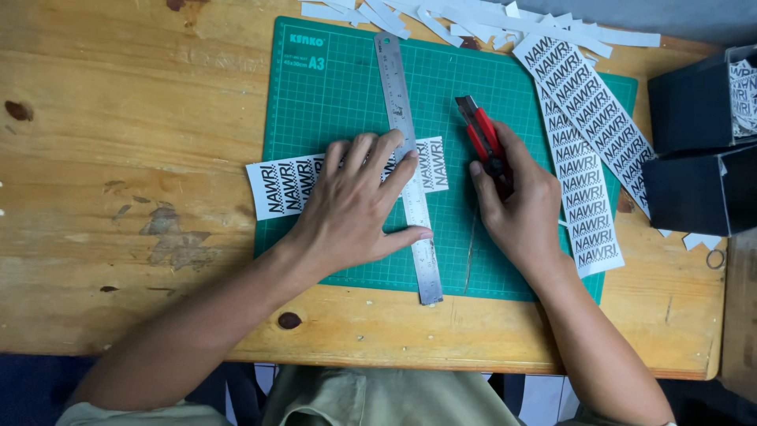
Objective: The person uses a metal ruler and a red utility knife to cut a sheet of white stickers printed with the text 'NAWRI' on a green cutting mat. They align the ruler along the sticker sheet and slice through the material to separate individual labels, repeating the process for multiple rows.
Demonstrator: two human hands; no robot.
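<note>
A green cutting mat (473, 87) lies on a wooden table (118, 118). A steel ruler (394, 87) lies lengthwise across the mat, over a white printed paper strip (276, 185). My left hand (355, 205) is spread flat on the ruler and the strip, pressing both down. My right hand (520, 205) grips a red utility knife (479, 130), its tip pointing away from me, just right of the ruler and apart from it.
Two long printed strips (587, 134) lie on the mat's right side. White paper offcuts (473, 24) are heaped along the mat's far edge. Two black boxes (694, 150) stand at the table's right edge.
</note>
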